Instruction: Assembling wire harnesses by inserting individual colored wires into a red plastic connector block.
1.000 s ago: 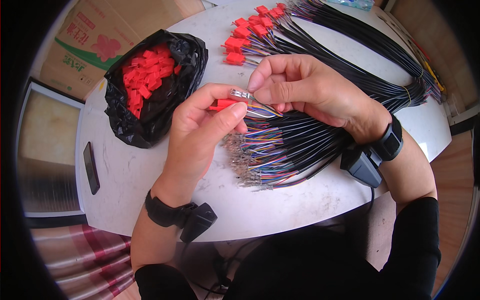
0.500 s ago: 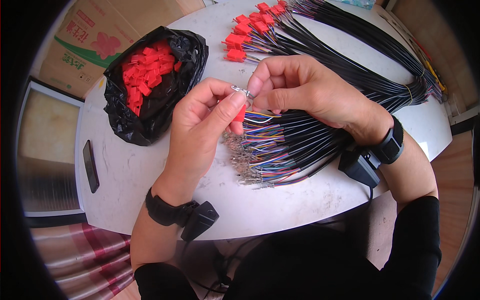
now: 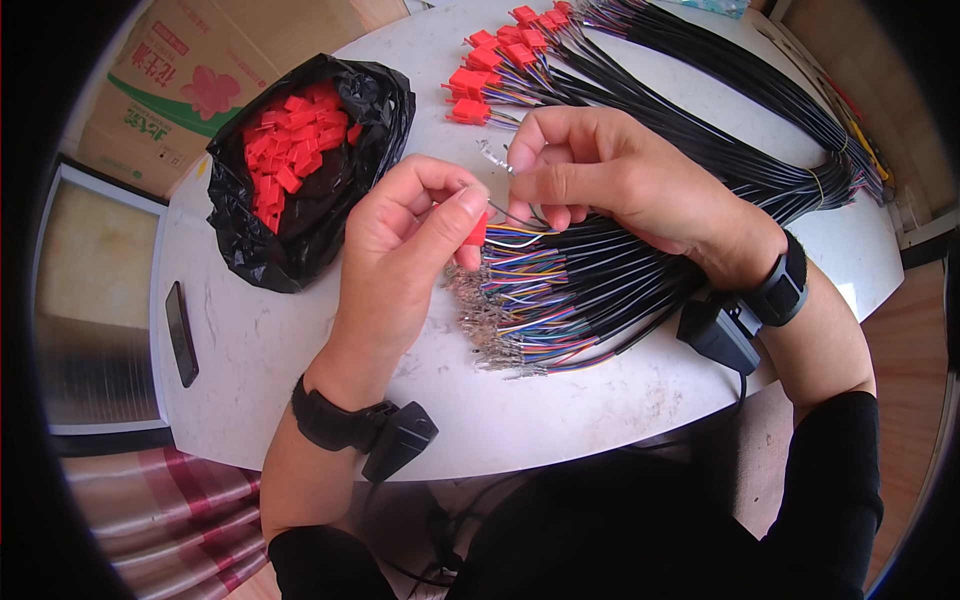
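My left hand (image 3: 405, 225) is closed, thumb against the curled index finger, around a red plastic connector housing (image 3: 478, 231) partly hidden by the fingers. A pinch of my right hand (image 3: 625, 180) holds a thin wire just behind its shiny metal crimp terminal (image 3: 493, 157), which points up and left, apart from the housing. Other thin wires run below, between both hands. Under them lies a fan of black cables (image 3: 620, 290) whose coloured wire ends (image 3: 530, 285) carry bare metal terminals. Cables fitted with red connectors (image 3: 476, 82) lie beyond my right hand.
A black plastic bag (image 3: 385, 110) full of red connector housings (image 3: 295, 140) stands at the left of the white table (image 3: 300, 360). A phone (image 3: 181, 333) lies near the left edge. Behind is a cardboard box (image 3: 200, 60); tied cable bundles (image 3: 740, 70) stretch to the far right.
My right hand has shifted slightly right and up, drawing the wire's terminal away from my left fingertips. The left hand stays nearly in place with the red housing.
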Demonstrator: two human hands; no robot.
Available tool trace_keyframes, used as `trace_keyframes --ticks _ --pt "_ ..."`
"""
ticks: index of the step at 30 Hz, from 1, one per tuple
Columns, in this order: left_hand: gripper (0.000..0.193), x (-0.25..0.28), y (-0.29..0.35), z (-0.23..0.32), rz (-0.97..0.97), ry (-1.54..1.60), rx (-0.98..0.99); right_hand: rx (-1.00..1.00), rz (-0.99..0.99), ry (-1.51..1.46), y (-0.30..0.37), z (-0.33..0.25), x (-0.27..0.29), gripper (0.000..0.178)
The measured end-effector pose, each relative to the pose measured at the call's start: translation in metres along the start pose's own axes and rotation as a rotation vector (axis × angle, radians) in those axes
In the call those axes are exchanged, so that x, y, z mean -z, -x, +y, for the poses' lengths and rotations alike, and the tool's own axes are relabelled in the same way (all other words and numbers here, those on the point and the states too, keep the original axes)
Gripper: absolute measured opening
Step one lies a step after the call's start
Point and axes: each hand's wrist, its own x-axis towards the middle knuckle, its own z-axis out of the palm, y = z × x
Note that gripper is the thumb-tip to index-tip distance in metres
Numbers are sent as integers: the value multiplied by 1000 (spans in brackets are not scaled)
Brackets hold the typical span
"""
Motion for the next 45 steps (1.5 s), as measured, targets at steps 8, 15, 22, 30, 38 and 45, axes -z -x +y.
trace_keyframes --ticks 8,15,22,30,38,45 --pt "9 0 0 -1 -33 27 -7 103 -19 196 -2 7 -6 9" --pt "9 -2 -1 1 -42 8 -4 196 21 232 -2 12 -8 10" --pt "11 0 0 0 -22 -37 -24 97 12 265 1 4 -8 10" --pt "12 1 -1 -1 4 -21 -29 165 74 235 -2 8 -9 10" --pt "23 5 3 8 5 -90 59 236 161 370 -3 8 1 8" --pt "33 19 -2 0 -91 -315 -17 394 191 679 -2 4 4 14"
